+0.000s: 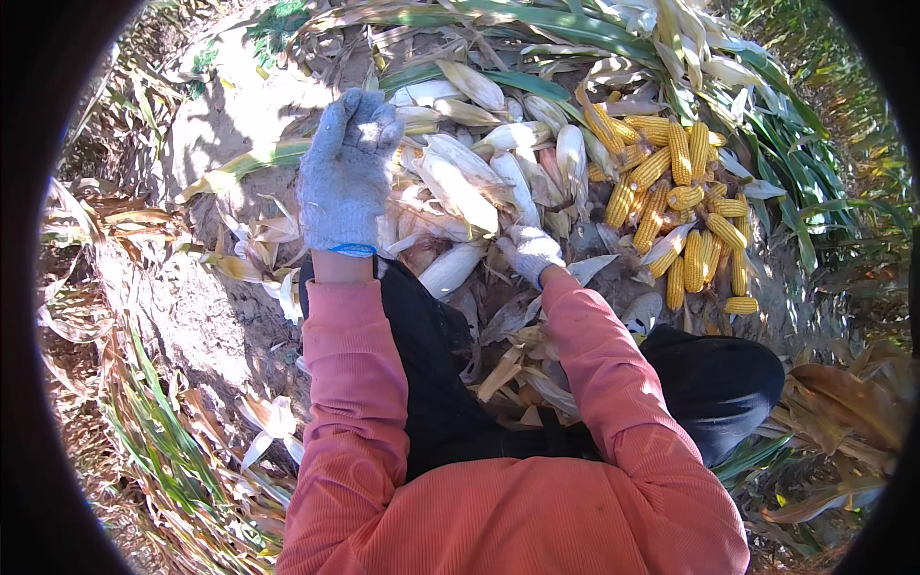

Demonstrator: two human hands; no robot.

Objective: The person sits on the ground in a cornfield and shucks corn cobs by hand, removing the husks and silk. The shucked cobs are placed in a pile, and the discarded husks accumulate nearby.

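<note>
My left hand (351, 169), in a pale grey knit glove with a blue cuff edge, is raised left of a heap of corn ears in husks. Its fingers curl loosely, and nothing shows in them. Gloved too, my right hand (532, 251) reaches down to the near side of the heap. Its fingers are close to the lower end of a pale husked-over ear (460, 192); whether they grip it is hidden. Another unhusked ear (453, 269) lies between my hands, near my knee. To the right is a pile of bare yellow corn cobs (679, 205).
Green corn stalks and leaves (798, 172) curve around the far and right sides. Loose dry husks (517, 366) litter the ground between my legs. My shoe (642, 314) is just below the yellow cobs. Sunlit bare soil (223, 108) shows at the left.
</note>
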